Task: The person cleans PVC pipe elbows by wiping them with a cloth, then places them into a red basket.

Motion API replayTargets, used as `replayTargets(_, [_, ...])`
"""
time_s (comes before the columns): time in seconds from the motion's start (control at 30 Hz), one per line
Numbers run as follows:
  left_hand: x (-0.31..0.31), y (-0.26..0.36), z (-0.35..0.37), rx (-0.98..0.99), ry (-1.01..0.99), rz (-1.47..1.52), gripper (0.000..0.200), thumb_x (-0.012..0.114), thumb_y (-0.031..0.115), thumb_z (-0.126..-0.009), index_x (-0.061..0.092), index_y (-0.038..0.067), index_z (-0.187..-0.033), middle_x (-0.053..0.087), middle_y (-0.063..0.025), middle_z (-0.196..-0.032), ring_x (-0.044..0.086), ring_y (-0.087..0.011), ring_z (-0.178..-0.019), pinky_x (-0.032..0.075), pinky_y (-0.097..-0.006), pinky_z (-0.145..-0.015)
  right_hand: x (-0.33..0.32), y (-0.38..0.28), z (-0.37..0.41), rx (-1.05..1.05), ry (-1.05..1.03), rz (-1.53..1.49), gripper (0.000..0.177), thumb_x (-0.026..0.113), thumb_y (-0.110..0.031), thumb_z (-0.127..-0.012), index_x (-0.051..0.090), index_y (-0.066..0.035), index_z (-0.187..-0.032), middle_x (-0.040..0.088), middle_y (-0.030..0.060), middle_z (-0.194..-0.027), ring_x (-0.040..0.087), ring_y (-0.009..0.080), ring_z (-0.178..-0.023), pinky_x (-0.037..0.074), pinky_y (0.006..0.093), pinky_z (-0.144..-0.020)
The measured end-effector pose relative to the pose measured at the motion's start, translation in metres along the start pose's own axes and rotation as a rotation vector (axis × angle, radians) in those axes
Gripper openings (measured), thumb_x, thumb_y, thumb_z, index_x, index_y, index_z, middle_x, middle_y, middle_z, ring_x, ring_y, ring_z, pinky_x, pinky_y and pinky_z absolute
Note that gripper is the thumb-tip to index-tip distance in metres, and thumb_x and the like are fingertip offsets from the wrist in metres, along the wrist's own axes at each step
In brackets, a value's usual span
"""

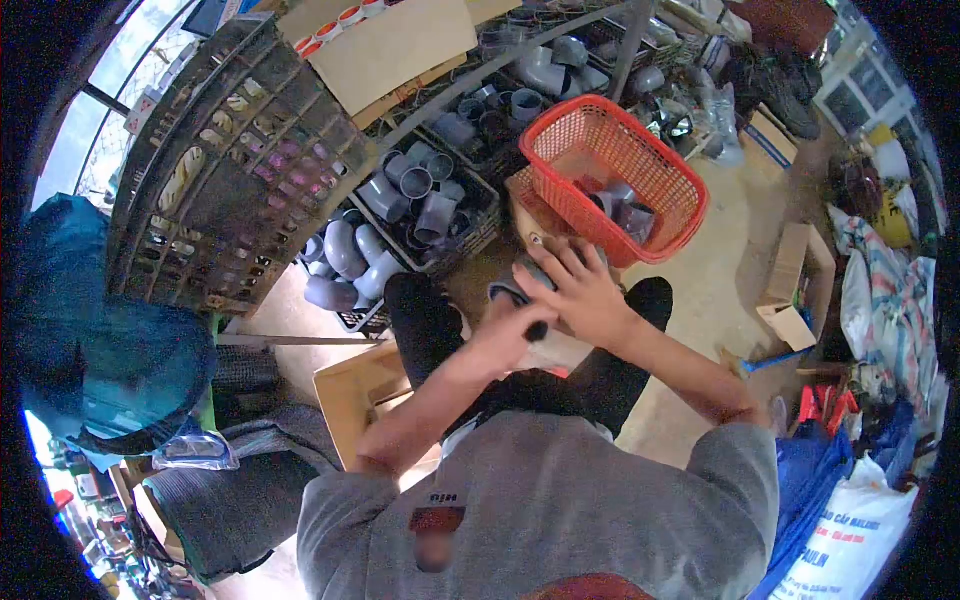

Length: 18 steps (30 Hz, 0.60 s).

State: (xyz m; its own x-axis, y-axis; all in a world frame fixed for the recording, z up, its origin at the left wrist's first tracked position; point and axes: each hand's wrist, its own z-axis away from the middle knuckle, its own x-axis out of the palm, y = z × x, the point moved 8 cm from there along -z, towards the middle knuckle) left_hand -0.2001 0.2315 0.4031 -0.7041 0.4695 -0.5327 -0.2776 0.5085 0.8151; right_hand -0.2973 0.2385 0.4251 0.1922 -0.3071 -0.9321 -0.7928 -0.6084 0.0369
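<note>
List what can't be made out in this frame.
All head view:
- Grey plastic fitting, full shape: hidden by left hand and right hand.
- Left fingers: blurred.
- Small black item by left hand: blurred, too small.
- Large dark lattice crate, contents: hidden by its bars.
- White printed sack, lower lettering: too small.

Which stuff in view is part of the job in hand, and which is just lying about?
Job, by the look of it: grey fitting being handled, red basket, black crate of fittings.

Lying about, likely: white sack, striped sack, blue sheet.
</note>
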Motion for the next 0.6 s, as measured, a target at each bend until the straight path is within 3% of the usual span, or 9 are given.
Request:
replayTargets(0.03, [0.01,-0.016,0.001,0.0,-0.005,0.003,0.03,0.063,0.018,-0.087,0.062,0.004,-0.113,0.066,-0.0102,-0.105,0.062,-0.0237,-0.103,0.048,-0.0411,-0.094,0.007,0.001,0.002,0.006,-0.002,-0.001,0.081,0.076,-0.028,-0.068,0.045,-0.016,-0.142,0.045,0.018,-0.145,0.044,0.0392,-0.132,0.032,0.0575,-0.107])
replayTargets(0.1, [0.016,-0.047,-0.003,-0.508,0.306,1.482,0.027,0.059,0.013,-0.086,0.062,0.001,-0.11,0.066,-0.0088,-0.104,0.062,-0.024,-0.105,0.047,-0.0411,-0.096,0.004,0.012,0.001,0.077,0.126,0.02,0.081,0.076,-0.028,-0.068,0.046,-0.013,-0.142,0.043,0.0185,-0.146,0.043,0.0392,-0.133,0.033,0.0571,-0.107])
replayTargets(0.13, [0.012,-0.036,0.005,-0.673,0.36,1.573,0.037,0.057,0.009,-0.082,0.06,-0.003,-0.118,0.065,-0.0141,-0.112,0.061,-0.0289,-0.112,0.044,-0.0412,-0.104,0.015,0.02,0.003,0.068,0.118,0.158,0.083,0.078,-0.032,-0.068,0.045,-0.01,-0.141,0.043,0.02,-0.147,0.043,0.0398,-0.133,0.033,0.0574,-0.106])
replayTargets(0.27, [-0.021,-0.07,0.024,-0.359,0.366,1.091,0.057,0.051,0.007,-0.074,0.054,-0.005,-0.13,0.06,-0.0203,-0.129,0.055,-0.0321,-0.126,0.04,-0.0425,-0.112,0.021,0.092,0.013,0.47,0.265,-0.095,0.089,0.084,-0.043,-0.067,0.047,0.0,-0.136,0.054,0.02,-0.136,0.053,0.0354,-0.125,0.039,0.0496,-0.104])
replayTargets(0.3, [-0.041,-0.016,0.004,-0.2,0.31,1.484,0.062,0.051,0.006,-0.071,0.052,-0.006,-0.132,0.058,-0.0214,-0.131,0.053,-0.0333,-0.129,0.041,-0.0432,-0.111,0.028,0.105,0.009,0.472,0.267,-0.095,0.089,0.084,-0.043,-0.067,0.047,0.0,-0.136,0.054,0.02,-0.136,0.053,0.0354,-0.125,0.039,0.0496,-0.104])
replayTargets(0.37, [-0.049,-0.045,0.019,-0.309,0.377,1.377,0.052,0.053,0.007,-0.073,0.057,-0.006,-0.124,0.064,-0.0215,-0.12,0.061,-0.0331,-0.118,0.048,-0.045,-0.102,0.044,0.164,0.028,0.935,0.575,-0.617,0.071,0.083,-0.045,-0.074,0.058,-0.001,-0.125,0.067,0.0145,-0.119,0.066,0.0303,-0.105,0.051,0.0455,-0.09])
replayTargets(0.47, [-0.056,-0.106,0.061,-0.471,0.5,0.732,0.03,0.056,0.009,-0.076,0.065,-0.004,-0.101,0.069,-0.0191,-0.103,0.067,-0.0312,-0.1,0.055,-0.0451,-0.09,0.163,0.268,0.041,1.028,0.636,-1.276,0.051,0.077,-0.049,-0.081,0.067,-0.009,-0.11,0.073,0.0083,-0.101,0.071,0.0268,-0.086,0.057,0.0456,-0.077])
replayTargets(0.53, [-0.034,-0.136,0.071,-0.614,0.532,0.973,0.018,0.058,0.004,-0.076,0.064,-0.003,-0.091,0.069,-0.0162,-0.096,0.068,-0.0297,-0.093,0.055,-0.0428,-0.084,0.224,0.277,0.04,1.424,0.422,-2.155,0.038,0.074,-0.05,-0.083,0.07,-0.015,-0.097,0.074,0.0057,-0.093,0.072,0.0252,-0.079,0.058,0.0494,-0.076])
replayTargets(0.6, [-0.004,-0.173,0.089,-0.761,0.552,1.22,0.007,0.06,0.0,-0.075,0.064,-0.001,-0.08,0.07,-0.0133,-0.089,0.068,-0.0282,-0.085,0.056,-0.0405,-0.079,0.256,0.315,0.039,1.465,0.46,-2.122,0.039,0.072,-0.053,-0.084,0.07,-0.017,-0.098,0.073,0.0057,-0.093,0.072,0.0248,-0.079,0.058,0.0509,-0.076])
